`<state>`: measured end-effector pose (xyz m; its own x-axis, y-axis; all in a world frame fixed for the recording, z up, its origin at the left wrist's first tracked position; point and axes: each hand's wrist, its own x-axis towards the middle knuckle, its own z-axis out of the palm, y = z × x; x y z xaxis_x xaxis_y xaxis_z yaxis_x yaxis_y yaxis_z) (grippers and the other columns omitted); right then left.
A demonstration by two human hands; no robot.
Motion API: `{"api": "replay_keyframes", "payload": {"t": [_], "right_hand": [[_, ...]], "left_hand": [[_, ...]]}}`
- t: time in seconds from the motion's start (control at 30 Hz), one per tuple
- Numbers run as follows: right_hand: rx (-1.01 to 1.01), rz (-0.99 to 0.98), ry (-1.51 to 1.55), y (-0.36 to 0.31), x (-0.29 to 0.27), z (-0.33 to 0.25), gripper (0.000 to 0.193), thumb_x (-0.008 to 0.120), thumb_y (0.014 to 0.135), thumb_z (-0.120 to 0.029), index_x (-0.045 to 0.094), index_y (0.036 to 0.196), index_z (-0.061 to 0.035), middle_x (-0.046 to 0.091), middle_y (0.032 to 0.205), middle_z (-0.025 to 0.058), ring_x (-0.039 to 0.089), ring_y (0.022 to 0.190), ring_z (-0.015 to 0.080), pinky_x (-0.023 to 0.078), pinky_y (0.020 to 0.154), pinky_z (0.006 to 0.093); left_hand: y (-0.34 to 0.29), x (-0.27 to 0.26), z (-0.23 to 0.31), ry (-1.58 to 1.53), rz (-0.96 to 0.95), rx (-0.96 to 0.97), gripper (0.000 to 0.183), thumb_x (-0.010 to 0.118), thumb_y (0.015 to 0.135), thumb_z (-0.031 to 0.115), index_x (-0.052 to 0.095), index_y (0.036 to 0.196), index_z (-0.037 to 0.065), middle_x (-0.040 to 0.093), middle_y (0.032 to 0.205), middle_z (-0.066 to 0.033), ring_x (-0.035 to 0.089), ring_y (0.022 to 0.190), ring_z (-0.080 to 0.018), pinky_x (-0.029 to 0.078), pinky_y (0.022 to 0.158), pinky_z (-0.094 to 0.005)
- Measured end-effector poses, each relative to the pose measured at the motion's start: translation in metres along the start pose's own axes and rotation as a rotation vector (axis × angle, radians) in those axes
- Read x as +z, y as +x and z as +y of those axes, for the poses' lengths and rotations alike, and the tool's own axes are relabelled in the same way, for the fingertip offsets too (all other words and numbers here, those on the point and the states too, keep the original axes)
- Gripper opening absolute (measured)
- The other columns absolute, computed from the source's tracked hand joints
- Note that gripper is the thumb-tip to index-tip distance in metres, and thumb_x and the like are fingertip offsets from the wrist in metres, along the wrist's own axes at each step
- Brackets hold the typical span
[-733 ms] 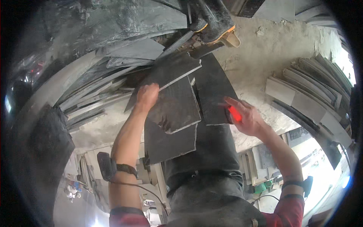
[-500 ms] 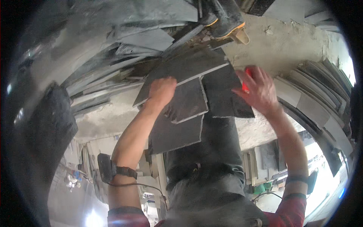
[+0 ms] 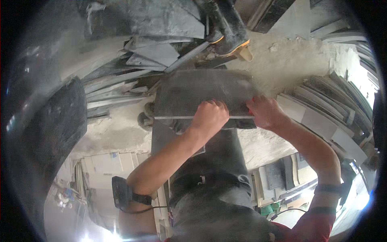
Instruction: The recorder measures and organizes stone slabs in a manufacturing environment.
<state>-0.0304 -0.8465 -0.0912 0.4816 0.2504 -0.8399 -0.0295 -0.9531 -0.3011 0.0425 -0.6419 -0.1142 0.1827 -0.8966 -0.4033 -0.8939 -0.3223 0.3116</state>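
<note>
While both hands, left hand (image 3: 209,115) and right hand (image 3: 264,112), clamp closed fingers on its near edge, the slate slab (image 3: 201,92) looks heavy, stiff and brittle.

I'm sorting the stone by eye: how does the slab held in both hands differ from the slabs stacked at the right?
The held slab is lifted in the left hand and right hand; the stacked slabs rest on the dusty ground. The held slab is single, its broad face showing; the stacked slabs overlap in a leaning row, showing mostly edges. The held slab looks darker; the stacked slabs look paler. Both are flat, grey, dusty stone.
</note>
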Motion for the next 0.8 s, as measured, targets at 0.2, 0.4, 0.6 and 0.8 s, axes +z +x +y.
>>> {"api": "replay_keyframes", "payload": {"t": [0.2, 0.4, 0.6, 0.8], "right_hand": [[0.102, 0.005, 0.106, -0.047, -0.005, 0.031, 0.025, 0.058, 0.085, -0.013, 0.058, 0.109, -0.0044, 0.063, 0.094, 0.0183, 0.065, 0.094, 0.0344, 0.053, 0.080, 0.0466], [0.317, -0.026, 0.158, -0.091, 0.019, 0.087, 0.023, 0.058, 0.082, -0.012, 0.056, 0.103, -0.0029, 0.064, 0.093, 0.0204, 0.065, 0.089, 0.0379, 0.053, 0.079, 0.0459], [0.494, 0.160, 0.401, -0.096, 0.096, 0.137, 0.021, 0.058, 0.077, -0.010, 0.057, 0.096, -0.0012, 0.064, 0.083, 0.0254, 0.064, 0.083, 0.0439, 0.051, 0.076, 0.0513], [0.679, 0.266, 0.678, -0.074, 0.188, 0.169, 0.027, 0.062, 0.076, -0.013, 0.060, 0.100, -0.0013, 0.065, 0.090, 0.0284, 0.063, 0.090, 0.0464, 0.049, 0.077, 0.0519]], "left_hand": [[0.025, -0.022, 0.017, -0.180, 0.025, -0.007, 0.039, 0.067, 0.078, 0.013, 0.061, 0.114, -0.001, 0.063, 0.108, -0.0209, 0.066, 0.098, -0.0244, 0.055, 0.082, -0.0369], [-0.028, 0.003, 0.000, -0.520, 0.058, -0.314, 0.088, 0.076, 0.077, 0.041, 0.031, 0.146, 0.010, 0.027, 0.147, -0.0275, 0.031, 0.138, -0.0380, 0.033, 0.108, -0.0533], [-0.043, 0.048, 0.025, -0.548, -0.126, -0.373, 0.101, 0.082, 0.064, 0.053, 0.036, 0.145, 0.013, 0.032, 0.144, -0.0275, 0.034, 0.132, -0.0484, 0.032, 0.104, -0.0611], [-0.021, 0.059, 0.032, -0.520, -0.224, -0.400, 0.085, 0.080, 0.072, 0.044, 0.042, 0.142, 0.016, 0.044, 0.137, -0.0229, 0.046, 0.124, -0.0433, 0.043, 0.098, -0.0511]]}}
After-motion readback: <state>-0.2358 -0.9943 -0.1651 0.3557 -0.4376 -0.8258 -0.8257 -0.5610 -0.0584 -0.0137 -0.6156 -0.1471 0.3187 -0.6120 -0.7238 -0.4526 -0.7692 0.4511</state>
